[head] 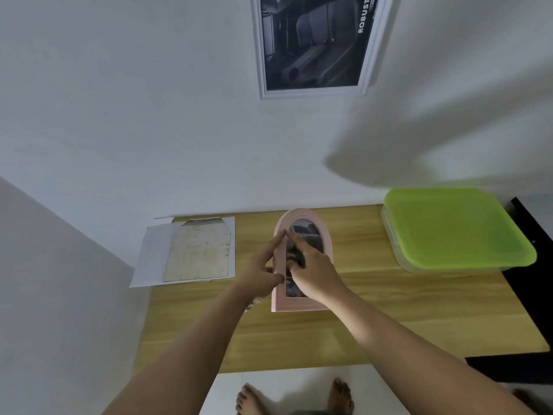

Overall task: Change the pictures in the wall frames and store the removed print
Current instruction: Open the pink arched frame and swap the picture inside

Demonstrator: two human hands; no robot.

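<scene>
A pink arched picture frame (324, 235) lies flat on the wooden table (374, 310), with a dark print (305, 230) showing in its opening. My left hand (263, 272) rests against the frame's left edge, index finger stretched up along it. My right hand (311, 271) lies over the middle of the frame, fingers pressing on the print. On the wall above hangs a white rectangular frame (258, 55) with a dark car-seat picture (314, 40). To the left on the table lies an arched backing board (199, 250) on white paper sheets (152, 253).
A clear plastic box with a green lid (454, 229) stands at the table's back right. A black object (532, 235) borders the table on the right. My bare feet (293, 396) are on the white floor at the table's near edge.
</scene>
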